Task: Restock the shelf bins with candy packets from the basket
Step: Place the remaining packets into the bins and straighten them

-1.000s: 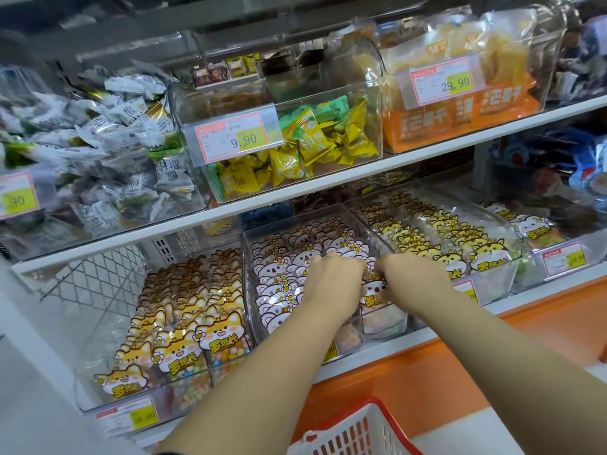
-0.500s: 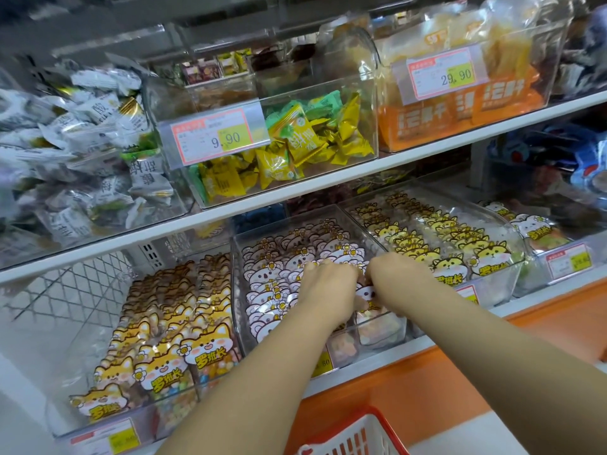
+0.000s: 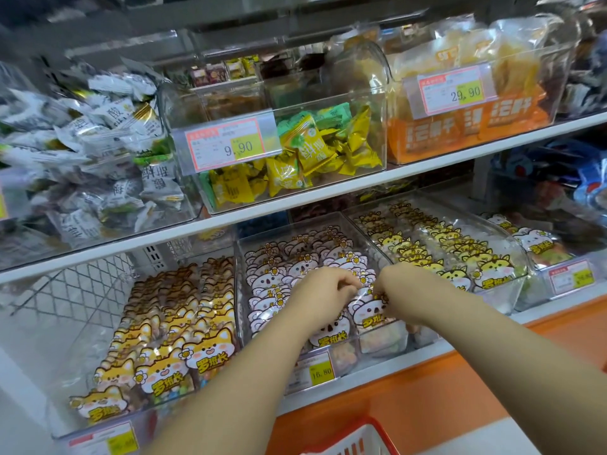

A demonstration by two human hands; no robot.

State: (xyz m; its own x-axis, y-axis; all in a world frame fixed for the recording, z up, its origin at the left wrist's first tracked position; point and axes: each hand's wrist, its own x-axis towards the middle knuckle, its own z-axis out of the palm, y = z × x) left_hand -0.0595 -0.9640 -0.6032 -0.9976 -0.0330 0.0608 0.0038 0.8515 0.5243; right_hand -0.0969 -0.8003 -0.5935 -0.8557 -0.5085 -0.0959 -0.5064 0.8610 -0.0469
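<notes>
Both my hands reach into the middle clear bin (image 3: pixel 242 310) on the lower shelf, which is filled with rows of koala-face candy packets (image 3: pixel 289 270). My left hand (image 3: pixel 323 295) and my right hand (image 3: pixel 399 290) are almost touching over the bin's front right corner. The curled fingers of both pinch the top of one koala candy packet (image 3: pixel 369 311) that stands in the front row. The red-rimmed white basket (image 3: pixel 356 436) shows only its top edge at the bottom of the view, and its contents are hidden.
A bin of shiba-face packets (image 3: pixel 170 343) sits to the left and a bin of yellow cat-face packets (image 3: pixel 446 257) to the right. The upper shelf (image 3: pixel 328 195) overhangs with bins of wrapped sweets. A price tag (image 3: pixel 320 372) fronts the middle bin.
My hands have drawn closer together at the bin's front right, and their fingers now pinch the top of a front packet. The view has shifted slightly left.
</notes>
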